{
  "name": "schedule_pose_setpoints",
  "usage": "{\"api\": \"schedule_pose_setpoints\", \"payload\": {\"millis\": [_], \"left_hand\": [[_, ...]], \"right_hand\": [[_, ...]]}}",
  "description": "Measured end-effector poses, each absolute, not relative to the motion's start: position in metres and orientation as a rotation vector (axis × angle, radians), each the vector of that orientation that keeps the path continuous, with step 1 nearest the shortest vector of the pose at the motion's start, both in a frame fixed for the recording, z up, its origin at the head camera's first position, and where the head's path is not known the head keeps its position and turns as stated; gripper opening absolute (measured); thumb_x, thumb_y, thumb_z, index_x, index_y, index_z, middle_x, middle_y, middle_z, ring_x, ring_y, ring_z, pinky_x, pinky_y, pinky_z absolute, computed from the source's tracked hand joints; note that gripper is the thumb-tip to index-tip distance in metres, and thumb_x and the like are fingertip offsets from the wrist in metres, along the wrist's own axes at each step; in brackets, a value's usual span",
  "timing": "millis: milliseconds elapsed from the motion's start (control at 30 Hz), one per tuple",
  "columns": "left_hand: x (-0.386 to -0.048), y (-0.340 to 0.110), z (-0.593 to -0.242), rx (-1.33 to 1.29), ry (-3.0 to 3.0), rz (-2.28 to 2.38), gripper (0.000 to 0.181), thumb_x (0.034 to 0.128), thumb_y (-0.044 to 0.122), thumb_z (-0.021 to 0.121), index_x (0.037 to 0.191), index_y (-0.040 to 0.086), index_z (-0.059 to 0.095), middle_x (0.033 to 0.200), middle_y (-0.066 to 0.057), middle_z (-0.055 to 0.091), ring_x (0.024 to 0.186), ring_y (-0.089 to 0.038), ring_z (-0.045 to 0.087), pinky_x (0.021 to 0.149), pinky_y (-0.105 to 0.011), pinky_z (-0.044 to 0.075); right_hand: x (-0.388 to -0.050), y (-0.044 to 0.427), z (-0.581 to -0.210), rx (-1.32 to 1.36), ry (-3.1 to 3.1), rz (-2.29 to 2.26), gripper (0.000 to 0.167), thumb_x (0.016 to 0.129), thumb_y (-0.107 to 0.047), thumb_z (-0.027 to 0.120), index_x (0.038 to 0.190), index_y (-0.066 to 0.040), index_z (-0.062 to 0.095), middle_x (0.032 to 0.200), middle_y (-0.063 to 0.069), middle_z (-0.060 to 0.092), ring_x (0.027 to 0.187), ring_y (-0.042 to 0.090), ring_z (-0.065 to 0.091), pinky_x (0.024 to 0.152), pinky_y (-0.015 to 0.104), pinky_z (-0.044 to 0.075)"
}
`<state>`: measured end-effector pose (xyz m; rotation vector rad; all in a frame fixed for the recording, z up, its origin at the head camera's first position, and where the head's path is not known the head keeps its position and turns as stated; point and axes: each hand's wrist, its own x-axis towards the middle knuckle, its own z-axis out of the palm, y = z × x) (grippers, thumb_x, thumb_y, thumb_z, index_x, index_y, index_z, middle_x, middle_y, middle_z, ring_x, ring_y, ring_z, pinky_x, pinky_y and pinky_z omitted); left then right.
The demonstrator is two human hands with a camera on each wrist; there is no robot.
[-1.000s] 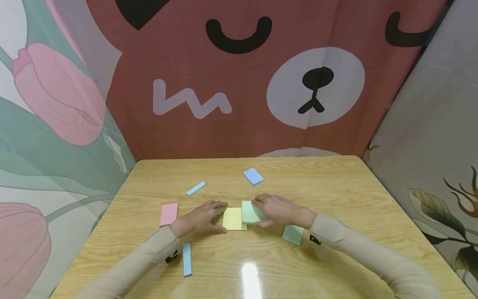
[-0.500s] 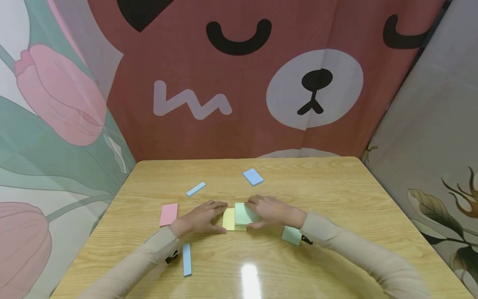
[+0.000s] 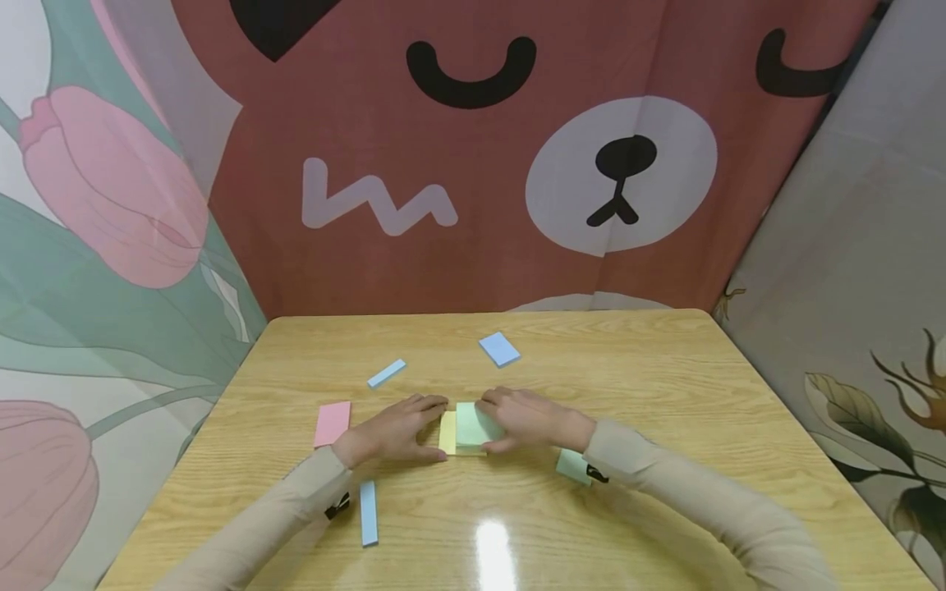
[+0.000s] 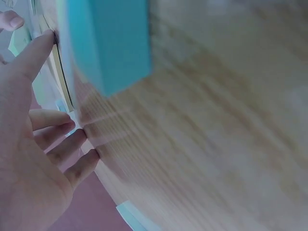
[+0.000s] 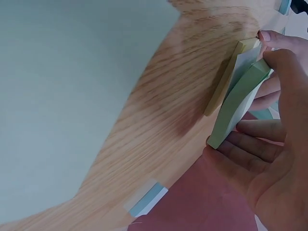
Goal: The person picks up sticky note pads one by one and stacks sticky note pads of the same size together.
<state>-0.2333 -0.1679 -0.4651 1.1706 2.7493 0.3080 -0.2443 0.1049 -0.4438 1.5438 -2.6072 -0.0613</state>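
Note:
A pad of yellow sticky notes (image 3: 447, 435) lies mid-table. My left hand (image 3: 399, 428) holds it at its left edge, thumb at the near corner and fingers at the far one. In the left wrist view the thumb (image 4: 36, 55) touches the pad's edge and other fingertips rest on the table. A pale green sticky note pad (image 3: 476, 425) is gripped by my right hand (image 3: 535, 419) between thumb and fingers. It covers most of the yellow pad from above. In the right wrist view the green pad (image 5: 240, 103) is slightly bent and tilted over the yellow pad (image 5: 225, 79).
A pink pad (image 3: 332, 423) lies left of my left hand. Blue strips (image 3: 369, 515) (image 3: 387, 373) lie near and behind that arm, and a blue pad (image 3: 499, 350) farther back. Another green pad (image 3: 572, 466) sits partly under my right wrist. Printed cloths surround the table (image 3: 628, 533).
My right hand has moved left with the green pad, which now covers more of the yellow pad. My left hand has stayed at the yellow pad's edge.

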Motion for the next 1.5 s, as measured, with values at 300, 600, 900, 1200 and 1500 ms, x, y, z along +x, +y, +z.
{"api": "schedule_pose_setpoints", "payload": {"millis": [300, 600, 900, 1200, 1500], "left_hand": [[-0.234, -0.172, -0.466, 1.133, 2.717, 0.378, 0.085, 0.0904, 0.055, 0.066, 0.149, 0.0, 0.04, 0.153, -0.015, 0.037, 0.139, -0.033, 0.036, 0.111, -0.048, 0.034], [-0.235, -0.174, -0.465, 1.104, 2.678, 0.398, 0.081, 0.0915, 0.05, 0.067, 0.149, 0.0, 0.04, 0.155, -0.014, 0.035, 0.141, -0.032, 0.032, 0.112, -0.047, 0.033], [-0.235, -0.176, -0.463, 1.094, 2.654, 0.399, 0.079, 0.092, 0.048, 0.067, 0.149, 0.0, 0.04, 0.155, -0.014, 0.034, 0.142, -0.034, 0.031, 0.112, -0.048, 0.033], [-0.235, -0.176, -0.462, 1.092, 2.644, 0.423, 0.081, 0.0925, 0.049, 0.066, 0.15, 0.0, 0.038, 0.156, -0.014, 0.032, 0.143, -0.033, 0.029, 0.112, -0.047, 0.032], [-0.234, -0.175, -0.464, 1.089, 2.656, 0.421, 0.08, 0.0924, 0.048, 0.066, 0.149, -0.001, 0.039, 0.156, -0.014, 0.032, 0.142, -0.034, 0.03, 0.112, -0.047, 0.032]], "right_hand": [[-0.244, 0.098, -0.446, 1.545, -2.611, -0.058, 0.066, 0.091, -0.053, 0.066, 0.128, 0.001, 0.06, 0.117, 0.011, 0.063, 0.096, 0.017, 0.061, 0.07, 0.024, 0.053], [-0.243, 0.094, -0.448, 1.548, -2.623, -0.068, 0.066, 0.091, -0.054, 0.064, 0.13, 0.0, 0.059, 0.117, 0.01, 0.062, 0.097, 0.016, 0.061, 0.071, 0.024, 0.053], [-0.245, 0.09, -0.447, 1.552, -2.603, -0.09, 0.066, 0.092, -0.055, 0.062, 0.129, 0.0, 0.06, 0.117, 0.01, 0.063, 0.096, 0.016, 0.061, 0.071, 0.024, 0.053], [-0.245, 0.088, -0.447, 1.555, -2.6, -0.095, 0.064, 0.093, -0.056, 0.061, 0.127, -0.002, 0.06, 0.113, 0.008, 0.063, 0.09, 0.013, 0.059, 0.067, 0.024, 0.052], [-0.243, 0.083, -0.448, 1.562, -2.626, -0.081, 0.064, 0.093, -0.054, 0.063, 0.128, -0.001, 0.06, 0.116, 0.01, 0.062, 0.094, 0.015, 0.059, 0.07, 0.025, 0.052]]}}
